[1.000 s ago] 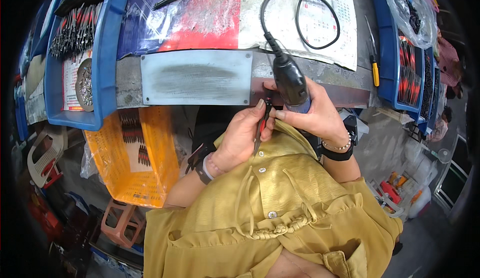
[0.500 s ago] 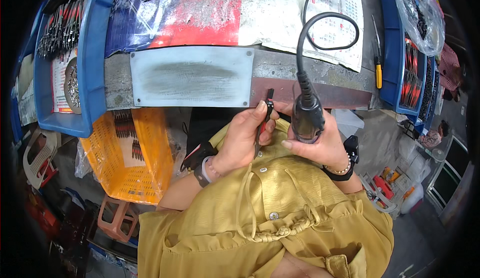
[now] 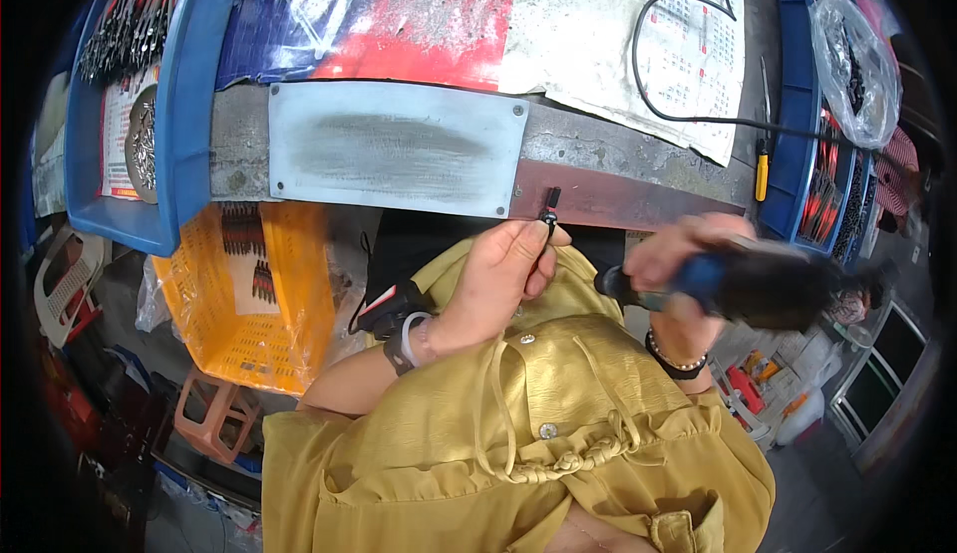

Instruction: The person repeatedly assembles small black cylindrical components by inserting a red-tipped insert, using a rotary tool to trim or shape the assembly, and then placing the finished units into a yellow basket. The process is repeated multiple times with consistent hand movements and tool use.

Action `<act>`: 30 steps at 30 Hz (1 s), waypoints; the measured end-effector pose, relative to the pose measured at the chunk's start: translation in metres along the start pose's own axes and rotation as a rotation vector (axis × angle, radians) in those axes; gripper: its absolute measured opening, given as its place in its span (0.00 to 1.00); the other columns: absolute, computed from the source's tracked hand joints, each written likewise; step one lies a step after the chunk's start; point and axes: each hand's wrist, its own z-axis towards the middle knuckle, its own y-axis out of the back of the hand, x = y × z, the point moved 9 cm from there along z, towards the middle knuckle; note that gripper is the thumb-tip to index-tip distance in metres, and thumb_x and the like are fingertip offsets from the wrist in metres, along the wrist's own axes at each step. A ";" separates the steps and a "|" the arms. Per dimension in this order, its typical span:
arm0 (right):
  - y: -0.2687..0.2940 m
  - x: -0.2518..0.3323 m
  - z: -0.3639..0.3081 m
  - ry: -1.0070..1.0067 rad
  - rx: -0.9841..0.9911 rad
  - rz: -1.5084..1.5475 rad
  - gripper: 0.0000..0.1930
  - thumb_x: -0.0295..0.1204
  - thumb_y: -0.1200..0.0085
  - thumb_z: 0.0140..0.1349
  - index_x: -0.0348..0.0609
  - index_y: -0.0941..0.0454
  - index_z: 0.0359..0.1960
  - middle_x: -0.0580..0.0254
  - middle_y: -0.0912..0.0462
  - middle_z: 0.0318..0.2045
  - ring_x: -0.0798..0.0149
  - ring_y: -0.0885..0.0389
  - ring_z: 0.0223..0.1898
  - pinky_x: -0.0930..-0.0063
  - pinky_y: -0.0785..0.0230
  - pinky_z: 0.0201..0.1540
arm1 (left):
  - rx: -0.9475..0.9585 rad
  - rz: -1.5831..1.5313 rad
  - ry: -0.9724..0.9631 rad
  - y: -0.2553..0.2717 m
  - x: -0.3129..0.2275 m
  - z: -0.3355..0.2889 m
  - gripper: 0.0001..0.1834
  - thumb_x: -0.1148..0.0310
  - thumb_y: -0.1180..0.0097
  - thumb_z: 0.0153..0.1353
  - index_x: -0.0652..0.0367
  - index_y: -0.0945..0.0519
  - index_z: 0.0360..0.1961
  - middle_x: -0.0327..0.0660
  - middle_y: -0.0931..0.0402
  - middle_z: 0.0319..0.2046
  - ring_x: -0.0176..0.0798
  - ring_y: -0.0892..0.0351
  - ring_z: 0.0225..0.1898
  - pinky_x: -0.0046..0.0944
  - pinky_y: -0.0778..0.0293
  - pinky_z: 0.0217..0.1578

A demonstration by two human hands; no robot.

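My left hand (image 3: 498, 269) pinches a slim black hand tool (image 3: 551, 200) just in front of the bench edge. Its narrow tip points away from me, and the fingers hide its lower part. To the right, my right hand (image 3: 673, 259) is wrapped round a corded power tool (image 3: 763, 289) with a dark body and a blue band. The power tool lies roughly level, its dark nose toward my left hand and its cord end out to the right. Motion smears both it and the right hand. The two tools are apart.
A pale plate (image 3: 394, 144) with a dark smudge is fixed at the bench edge. Blue bins (image 3: 189, 105) of red-and-black tools flank the bench. A yellow crate (image 3: 299, 284) stands below left. A yellow-handled screwdriver (image 3: 763, 174) lies at right, near the power tool's cord (image 3: 688, 118).
The power tool has swung from upright beside the slim tool to level on the right, and its cord has swung right with it. My left hand keeps its hold.
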 end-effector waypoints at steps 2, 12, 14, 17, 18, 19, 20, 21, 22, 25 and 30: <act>-0.001 0.035 0.006 0.286 0.096 0.181 0.33 0.32 0.31 0.53 0.44 0.38 0.57 0.57 0.22 0.34 0.58 0.20 0.34 0.63 0.25 0.41 | 0.013 0.007 0.020 -0.002 0.000 -0.001 0.15 0.63 0.54 0.72 0.65 0.22 0.43 0.32 0.32 0.22 0.24 0.39 0.19 0.25 0.42 0.22; -0.050 0.081 0.015 0.568 0.325 0.143 0.25 0.27 0.30 0.51 0.47 0.34 0.47 0.58 0.19 0.25 0.59 0.19 0.24 0.66 0.23 0.26 | 0.061 0.056 0.151 -0.001 -0.007 -0.001 0.12 0.68 0.51 0.70 0.65 0.22 0.44 0.30 0.33 0.22 0.23 0.41 0.20 0.24 0.43 0.21; -0.052 0.078 0.018 0.535 0.399 0.132 0.26 0.27 0.28 0.49 0.44 0.33 0.47 0.56 0.19 0.26 0.60 0.19 0.24 0.65 0.23 0.26 | 0.055 0.070 0.151 0.000 -0.009 -0.001 0.12 0.67 0.51 0.70 0.65 0.21 0.43 0.30 0.33 0.22 0.23 0.41 0.20 0.24 0.43 0.21; -0.047 0.058 0.026 0.363 0.388 0.012 0.28 0.30 0.34 0.57 0.48 0.37 0.56 0.63 0.20 0.29 0.67 0.20 0.25 0.71 0.25 0.27 | 0.062 0.067 0.144 0.000 -0.009 -0.002 0.11 0.67 0.50 0.70 0.64 0.20 0.41 0.30 0.32 0.21 0.23 0.40 0.20 0.24 0.43 0.21; -0.039 0.040 0.030 0.238 0.281 0.069 0.26 0.25 0.33 0.53 0.41 0.33 0.52 0.57 0.19 0.31 0.67 0.19 0.27 0.75 0.26 0.28 | 0.060 0.050 0.158 0.001 -0.007 -0.001 0.12 0.65 0.50 0.70 0.64 0.20 0.41 0.30 0.31 0.21 0.23 0.40 0.20 0.24 0.42 0.21; -0.033 0.026 0.030 0.121 0.190 0.085 0.24 0.22 0.34 0.51 0.37 0.30 0.50 0.54 0.18 0.33 0.68 0.19 0.28 0.78 0.27 0.29 | 0.065 0.032 0.162 0.001 -0.006 -0.001 0.13 0.64 0.50 0.70 0.64 0.20 0.41 0.30 0.31 0.21 0.23 0.39 0.20 0.24 0.42 0.21; -0.028 0.008 0.029 -0.003 0.104 0.012 0.22 0.19 0.34 0.50 0.33 0.28 0.47 0.51 0.17 0.35 0.69 0.19 0.29 0.80 0.28 0.30 | 0.072 0.016 0.166 0.001 -0.005 0.000 0.14 0.63 0.51 0.71 0.64 0.20 0.41 0.31 0.30 0.21 0.23 0.39 0.20 0.25 0.42 0.21; -0.026 -0.004 0.027 -0.090 0.076 -0.085 0.23 0.18 0.34 0.50 0.32 0.27 0.48 0.52 0.17 0.37 0.71 0.20 0.29 0.81 0.29 0.31 | 0.073 -0.025 0.170 0.002 -0.003 0.001 0.16 0.62 0.52 0.72 0.65 0.20 0.42 0.31 0.30 0.22 0.23 0.40 0.20 0.24 0.42 0.20; -0.022 -0.023 0.024 -0.252 0.053 -0.182 0.23 0.17 0.35 0.50 0.32 0.27 0.49 0.53 0.16 0.38 0.74 0.21 0.30 0.83 0.29 0.32 | 0.074 -0.064 0.173 0.002 -0.002 0.001 0.17 0.61 0.53 0.72 0.66 0.20 0.43 0.31 0.30 0.22 0.23 0.40 0.19 0.24 0.43 0.20; -0.021 -0.050 0.022 -0.443 0.030 -0.118 0.28 0.20 0.32 0.48 0.32 0.27 0.53 0.57 0.17 0.45 0.74 0.20 0.43 0.77 0.27 0.46 | 0.098 -0.118 0.172 0.002 0.001 0.002 0.22 0.55 0.57 0.73 0.66 0.21 0.43 0.32 0.30 0.22 0.24 0.42 0.19 0.25 0.44 0.20; -0.023 -0.055 0.029 -0.473 0.138 -0.262 0.26 0.25 0.33 0.47 0.33 0.26 0.50 0.57 0.16 0.43 0.70 0.19 0.43 0.73 0.27 0.49 | 0.110 -0.195 0.207 0.003 0.006 0.003 0.21 0.55 0.56 0.73 0.65 0.22 0.39 0.33 0.31 0.22 0.24 0.42 0.19 0.26 0.44 0.20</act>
